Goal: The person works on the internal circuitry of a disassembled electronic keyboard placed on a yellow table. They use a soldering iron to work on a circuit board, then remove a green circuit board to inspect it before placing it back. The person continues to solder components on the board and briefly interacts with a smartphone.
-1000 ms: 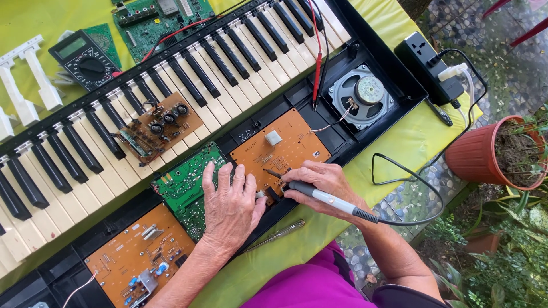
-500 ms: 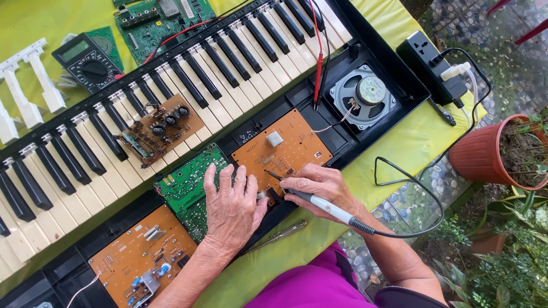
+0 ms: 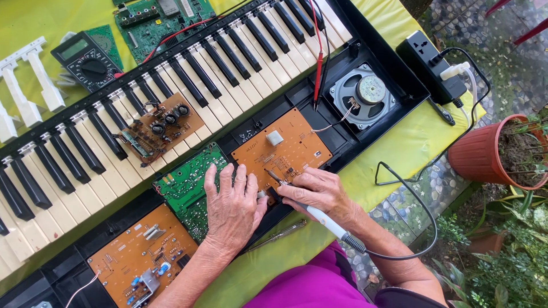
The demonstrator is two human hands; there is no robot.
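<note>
A single head camera looks steeply down from above the person's chest, close over both hands. The left hand (image 3: pixel 231 205) and right hand (image 3: pixel 317 191) sit low in the middle of the view. Beyond the hands the keyboard (image 3: pixel 171 85) runs slantwise across the top. Right of the right hand, the table edge and a pot (image 3: pixel 491 151) show.

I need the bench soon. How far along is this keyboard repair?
Done: the keyboard lies opened, boards and speaker exposed. In hand: the right hand holds a soldering iron to the orange circuit board; the left hand rests across it and the green board. Left: everything remains unassembled.
</note>
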